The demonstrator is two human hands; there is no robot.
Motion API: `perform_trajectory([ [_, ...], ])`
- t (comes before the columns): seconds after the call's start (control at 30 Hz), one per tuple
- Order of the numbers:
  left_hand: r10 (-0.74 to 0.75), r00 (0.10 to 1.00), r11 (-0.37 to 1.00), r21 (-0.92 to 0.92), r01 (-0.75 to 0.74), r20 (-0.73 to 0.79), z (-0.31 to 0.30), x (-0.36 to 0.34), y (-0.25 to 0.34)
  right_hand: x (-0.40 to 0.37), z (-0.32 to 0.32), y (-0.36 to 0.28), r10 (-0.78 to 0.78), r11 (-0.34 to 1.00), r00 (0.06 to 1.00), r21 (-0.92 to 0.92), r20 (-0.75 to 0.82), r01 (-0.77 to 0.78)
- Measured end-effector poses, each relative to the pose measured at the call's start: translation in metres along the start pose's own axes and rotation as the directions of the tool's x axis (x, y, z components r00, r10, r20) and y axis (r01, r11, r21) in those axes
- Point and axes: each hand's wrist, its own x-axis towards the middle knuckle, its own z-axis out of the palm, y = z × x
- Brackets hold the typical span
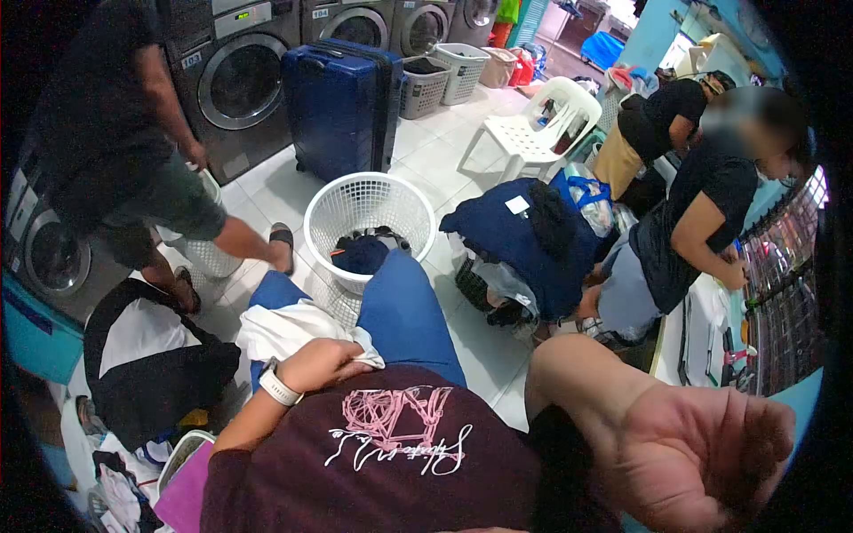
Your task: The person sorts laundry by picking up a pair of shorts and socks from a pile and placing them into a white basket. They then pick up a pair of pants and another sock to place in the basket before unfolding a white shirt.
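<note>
My left hand [324, 364], with a pale watch band at the wrist, lies on my lap with its fingers closed on a white cloth [289, 329]. The cloth is bunched across my thighs; its kind cannot be made out. Raised close to the camera at the right, my right hand [689, 444] shows its palm. Its fingers are loosely curled and nothing can be seen in them. Between my knees and a blue suitcase stands a round white basket [369, 200] with dark clothes [369, 251] at its bottom.
Washing machines [244, 80] line the back wall behind the blue suitcase [342, 107]. A white plastic chair [542, 124] and a dark clothes pile [524, 231] are ahead right. One person [107, 115] walks at left; two people work at right. Black-and-white laundry [160, 382] lies beside me.
</note>
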Motion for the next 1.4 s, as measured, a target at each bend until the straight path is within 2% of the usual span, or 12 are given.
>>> perform_trajectory([
  [0.17, -0.015, 0.999, 0.993, 0.117, 0.019, -0.035, -0.003, -0.010, 0.023, -0.006, -0.017, -0.039, 0.440, 0.769, 0.883, 0.576, -0.163, -0.276],
  [0.3, 0.009, 0.997, 0.989, 0.149, 0.003, -0.081, -0.010, -0.020, 0.043, -0.017, -0.037, -0.040, 0.217, 0.005, 0.508, 0.519, 0.834, -0.855],
  [0.37, -0.006, 0.997, 0.988, 0.154, 0.017, -0.073, -0.016, -0.024, 0.051, -0.023, -0.024, -0.049, 0.073, -0.227, 0.499, 0.502, 0.863, -0.835],
  [0.6, -0.121, 0.992, 0.993, -0.011, 0.120, -0.023, -0.037, -0.036, 0.047, -0.041, -0.021, -0.080, 0.105, -0.243, 0.640, 0.644, 0.761, -0.725],
  [0.67, -0.099, 0.992, 0.988, -0.126, 0.090, -0.073, -0.037, -0.041, 0.037, -0.051, -0.009, -0.102, 0.415, -0.102, 0.720, 0.815, 0.557, -0.571],
  [1.0, -0.075, 0.997, 0.996, -0.055, 0.075, -0.004, -0.059, -0.030, 0.055, -0.039, -0.016, -0.058, 0.181, -0.211, 0.790, 0.808, 0.585, -0.550],
  [1.1, -0.099, 0.966, 0.995, -0.012, 0.099, -0.239, -0.056, -0.021, 0.059, -0.037, -0.022, -0.049, 0.077, -0.391, 0.610, 0.587, 0.788, -0.709],
  [1.2, -0.043, 0.917, 0.977, -0.207, -0.044, -0.397, -0.065, -0.013, 0.077, -0.082, -0.038, -0.052, 0.164, 0.337, 0.292, 0.225, 0.942, -0.914],
  [1.23, 0.060, 0.882, 0.976, -0.158, -0.151, -0.467, -0.067, -0.013, 0.082, -0.103, -0.032, -0.057, 0.204, 0.138, 0.032, 0.004, 0.978, -0.990],
  [1.3, 0.102, 0.850, 0.947, -0.211, -0.242, -0.517, -0.071, -0.014, 0.102, -0.125, -0.033, -0.063, 0.244, 0.437, 0.023, -0.088, 0.970, -0.895],
  [1.37, 0.174, 0.794, 0.896, -0.241, -0.374, -0.583, -0.068, -0.013, 0.104, -0.120, -0.037, -0.064, 0.109, 0.050, -0.474, -0.481, 0.874, -0.875],
  [1.4, 0.177, 0.810, 0.901, -0.239, -0.362, -0.559, -0.068, -0.012, 0.099, -0.125, -0.039, -0.066, 0.131, 0.054, -0.472, -0.482, 0.872, -0.874],
])
